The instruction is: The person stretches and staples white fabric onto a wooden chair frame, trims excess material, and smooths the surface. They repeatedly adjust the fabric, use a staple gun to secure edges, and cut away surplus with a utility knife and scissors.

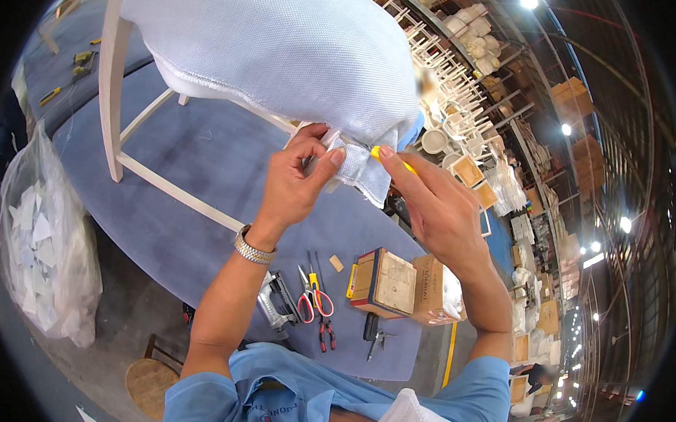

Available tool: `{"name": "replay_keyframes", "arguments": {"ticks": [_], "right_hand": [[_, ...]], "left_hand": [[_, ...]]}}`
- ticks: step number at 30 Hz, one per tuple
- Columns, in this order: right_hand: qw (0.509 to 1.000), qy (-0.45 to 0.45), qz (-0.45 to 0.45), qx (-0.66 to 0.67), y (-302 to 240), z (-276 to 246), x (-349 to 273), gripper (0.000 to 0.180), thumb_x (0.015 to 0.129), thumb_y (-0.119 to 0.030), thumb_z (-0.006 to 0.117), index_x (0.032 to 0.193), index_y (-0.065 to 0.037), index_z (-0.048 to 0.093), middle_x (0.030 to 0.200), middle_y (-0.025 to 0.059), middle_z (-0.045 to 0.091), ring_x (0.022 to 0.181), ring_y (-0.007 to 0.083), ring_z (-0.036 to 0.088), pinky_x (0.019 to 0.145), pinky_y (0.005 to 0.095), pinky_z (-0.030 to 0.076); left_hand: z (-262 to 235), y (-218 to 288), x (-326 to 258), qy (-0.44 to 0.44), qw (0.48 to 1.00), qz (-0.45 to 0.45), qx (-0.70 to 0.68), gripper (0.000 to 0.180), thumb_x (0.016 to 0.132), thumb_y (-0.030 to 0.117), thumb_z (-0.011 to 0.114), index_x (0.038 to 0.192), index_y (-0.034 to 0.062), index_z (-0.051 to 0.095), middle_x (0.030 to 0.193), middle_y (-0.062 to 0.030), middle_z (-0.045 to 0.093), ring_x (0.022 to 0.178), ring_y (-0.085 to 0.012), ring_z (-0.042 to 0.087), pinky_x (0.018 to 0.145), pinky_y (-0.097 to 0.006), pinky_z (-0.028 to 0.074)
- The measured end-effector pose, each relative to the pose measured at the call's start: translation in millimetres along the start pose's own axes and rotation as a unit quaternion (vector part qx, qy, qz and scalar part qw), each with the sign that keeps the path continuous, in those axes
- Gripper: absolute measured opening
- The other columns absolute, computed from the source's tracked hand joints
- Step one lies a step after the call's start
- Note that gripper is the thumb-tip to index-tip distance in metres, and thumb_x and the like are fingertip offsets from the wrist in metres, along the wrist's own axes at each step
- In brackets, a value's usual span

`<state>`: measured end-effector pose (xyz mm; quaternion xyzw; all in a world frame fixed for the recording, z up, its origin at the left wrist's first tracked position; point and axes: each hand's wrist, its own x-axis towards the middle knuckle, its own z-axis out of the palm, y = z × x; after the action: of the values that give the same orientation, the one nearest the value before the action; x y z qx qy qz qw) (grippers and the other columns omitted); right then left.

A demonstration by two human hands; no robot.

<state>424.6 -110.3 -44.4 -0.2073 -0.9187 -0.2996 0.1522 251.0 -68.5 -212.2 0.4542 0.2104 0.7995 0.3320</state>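
Two cardboard boxes point(407, 283) | brown, on table point(168, 239) | below right hand point(438, 207)

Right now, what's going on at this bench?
A person is working on a chair frame lying on a blue padded table, its seat wrapped in white woven fabric. The left hand pinches the fabric's loose corner, while the right hand holds a yellow-handled tool against that same corner. Scissors, pliers, a staple gun and small cardboard boxes lie at the table's near edge. A clear bag of scraps stands at left.
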Motion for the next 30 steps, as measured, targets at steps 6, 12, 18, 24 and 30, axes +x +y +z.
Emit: {"name": "replay_keyframes", "arguments": {"ticks": [6,12,18,24,30], "right_hand": [[1.0,-0.013,0.001,-0.003,3.2,8.9,4.8,0.071,0.074,0.0,0.067,0.141,-0.024,0.061,0.11,0.005,0.069,0.071,0.0186,0.063,0.056,0.0313,0.051],[0.999,-0.032,-0.001,-0.02,10.2,2.8,-7.4,0.069,0.074,0.0,0.067,0.139,-0.023,0.062,0.111,0.0036,0.069,0.067,0.0165,0.058,0.057,0.0308,0.05],[0.999,-0.027,0.0,-0.022,18.9,1.2,-20.6,0.064,0.076,-0.004,0.066,0.137,-0.023,0.065,0.111,0.0029,0.069,0.065,0.0145,0.055,0.057,0.0284,0.049],[0.999,-0.028,-0.009,-0.018,21.1,4.2,-25.6,0.06,0.079,-0.009,0.065,0.137,-0.023,0.065,0.11,0.0027,0.068,0.065,0.0138,0.055,0.058,0.0276,0.049],[1.0,-0.023,0.002,-0.015,29.5,4.8,-37.3,0.059,0.078,-0.008,0.067,0.135,-0.023,0.066,0.111,0.0033,0.069,0.065,0.0141,0.055,0.059,0.0276,0.049]], "left_hand": [[-3.0,0.6,-1.0,-0.029,0.999,0.011,0.022,0.022,0.097,0.014,0.07,0.08,0.0002,0.064,0.12,-0.0171,0.063,0.124,-0.0228,0.053,0.105,-0.036,0.038],[-3.0,-0.2,-2.5,-0.025,1.0,0.002,0.004,0.025,0.092,0.016,0.074,0.077,0.0003,0.063,0.131,-0.0214,0.06,0.121,-0.0247,0.056,0.104,-0.036,0.039],[0.8,4.0,-4.1,-0.019,0.999,-0.006,-0.047,0.024,0.092,0.013,0.073,0.076,0.0003,0.06,0.131,-0.022,0.057,0.121,-0.0235,0.054,0.104,-0.035,0.038],[-6.0,9.5,-4.7,-0.038,0.998,-0.02,-0.039,0.023,0.093,0.01,0.072,0.075,0.0006,0.06,0.131,-0.0223,0.057,0.123,-0.0243,0.053,0.106,-0.036,0.036],[-6.0,6.1,-2.5,-0.052,0.997,-0.036,-0.043,0.024,0.093,0.01,0.071,0.074,0.0008,0.06,0.135,-0.0243,0.055,0.124,-0.0256,0.053,0.107,-0.037,0.036]]}}
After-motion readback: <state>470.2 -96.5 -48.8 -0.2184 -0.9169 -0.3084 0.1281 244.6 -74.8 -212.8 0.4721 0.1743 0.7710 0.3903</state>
